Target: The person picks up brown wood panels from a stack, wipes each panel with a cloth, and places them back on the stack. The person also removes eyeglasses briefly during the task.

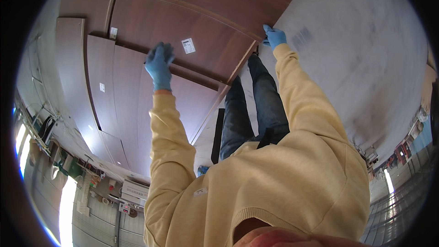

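Note:
My left hand (159, 66), in a blue glove with a grey palm side, is over the near long edge of a brown wood-look panel (151, 23). Its fingers look curled and slightly smeared, and whether they grip the edge is hidden. My right hand (275, 37), also gloved in blue, is closed at the right end of the panels, its fingers parted around the edge of a brown panel (256, 13) near its corner. A narrow brown strip (196, 78) runs along the gap between panels, right of my left hand. White labels (188, 45) are stuck on the boards.
More brown panels (132, 82) lie overlapping on the left, with a long board (73, 64) at the far left. Grey concrete floor (352, 50) spreads to the right. My legs (238, 110) stand close to the panels' right end. Equipment (132, 192) lines the wall at lower left.

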The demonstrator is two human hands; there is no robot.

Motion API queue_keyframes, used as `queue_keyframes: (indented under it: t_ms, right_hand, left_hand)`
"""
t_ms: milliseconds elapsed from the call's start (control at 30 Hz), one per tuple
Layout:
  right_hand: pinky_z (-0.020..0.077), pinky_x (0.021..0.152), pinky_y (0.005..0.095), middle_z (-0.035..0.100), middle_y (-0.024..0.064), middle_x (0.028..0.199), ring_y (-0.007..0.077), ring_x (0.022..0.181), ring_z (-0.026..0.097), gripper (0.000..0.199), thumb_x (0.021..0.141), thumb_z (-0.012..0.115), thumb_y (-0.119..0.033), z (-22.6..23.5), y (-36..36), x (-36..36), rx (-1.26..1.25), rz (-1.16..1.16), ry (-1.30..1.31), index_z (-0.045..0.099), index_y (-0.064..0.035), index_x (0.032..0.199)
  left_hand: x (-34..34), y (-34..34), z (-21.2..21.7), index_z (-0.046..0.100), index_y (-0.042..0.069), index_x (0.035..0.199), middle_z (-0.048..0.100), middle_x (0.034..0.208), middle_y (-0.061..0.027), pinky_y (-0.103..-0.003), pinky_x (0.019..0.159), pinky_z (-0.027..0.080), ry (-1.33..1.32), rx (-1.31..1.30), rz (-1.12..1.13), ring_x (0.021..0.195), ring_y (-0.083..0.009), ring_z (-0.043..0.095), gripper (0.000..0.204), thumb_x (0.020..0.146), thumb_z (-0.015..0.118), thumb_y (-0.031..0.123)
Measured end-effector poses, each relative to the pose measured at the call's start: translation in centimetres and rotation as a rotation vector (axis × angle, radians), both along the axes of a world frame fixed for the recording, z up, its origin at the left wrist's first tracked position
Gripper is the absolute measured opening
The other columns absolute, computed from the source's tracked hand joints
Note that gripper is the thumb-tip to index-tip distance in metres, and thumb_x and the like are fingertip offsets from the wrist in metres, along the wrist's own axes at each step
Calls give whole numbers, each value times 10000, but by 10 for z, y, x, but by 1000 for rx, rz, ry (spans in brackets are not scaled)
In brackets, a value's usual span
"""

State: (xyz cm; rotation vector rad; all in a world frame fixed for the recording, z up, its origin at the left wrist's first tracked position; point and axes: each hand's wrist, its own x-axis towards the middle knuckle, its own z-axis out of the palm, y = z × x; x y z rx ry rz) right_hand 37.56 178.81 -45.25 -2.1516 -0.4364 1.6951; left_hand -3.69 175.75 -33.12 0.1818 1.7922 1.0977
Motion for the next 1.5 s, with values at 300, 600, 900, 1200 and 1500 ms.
queue_keyframes:
  t_ms: [300, 600, 900, 1200, 1500]
  right_hand:
    - [595, 527, 404, 691, 105, 835, 228, 610, 652, 453, 971, 732, -445, -24, 0, -5, 30, -2, -134, 711, 6, 1000]
    - [624, 625, 389, 748, 166, 932, 283, 682, 732, 605, 961, 673, -567, -3, -2, -8, -105, 67, -215, 739, 29, 1038]
    - [567, 709, 363, 764, 124, 912, 211, 721, 700, 559, 970, 645, -539, 71, -94, -5, 42, 653, -215, 773, 2, 1024]
    - [568, 923, 358, 767, 129, 1132, 244, 988, 726, 470, 991, 685, -383, 197, -165, -95, 321, 1488, 134, 699, -35, 1307]
    - [467, 1125, 455, 652, 200, 1405, 389, 1314, 604, 576, 971, 641, -466, 234, -161, -72, 326, 1942, -31, 658, -63, 1382]
  left_hand:
    - [50, -123, 35, 666, -12, 1308, 762, 1142, -158, -358, 819, 634, -176, -70, -45, 978, -272, 764, 325, 1051, 600, 176]
    - [88, -199, 82, 677, -8, 1289, 762, 1107, -134, -313, 809, 622, -284, -216, -181, 944, -216, 753, 305, 1049, 605, 166]
    - [108, -289, 130, 676, -5, 1282, 756, 1055, -104, -308, 812, 601, -295, -166, -112, 909, -181, 729, 310, 1030, 633, 171]
    - [160, -372, 155, 656, 15, 1289, 750, 1129, -131, -326, 800, 611, -241, -35, 276, 944, -224, 747, 338, 1025, 659, 226]
    - [258, -449, 177, 650, 27, 1292, 749, 1139, -146, -358, 783, 620, -330, -47, 552, 938, -254, 747, 350, 1021, 671, 247]
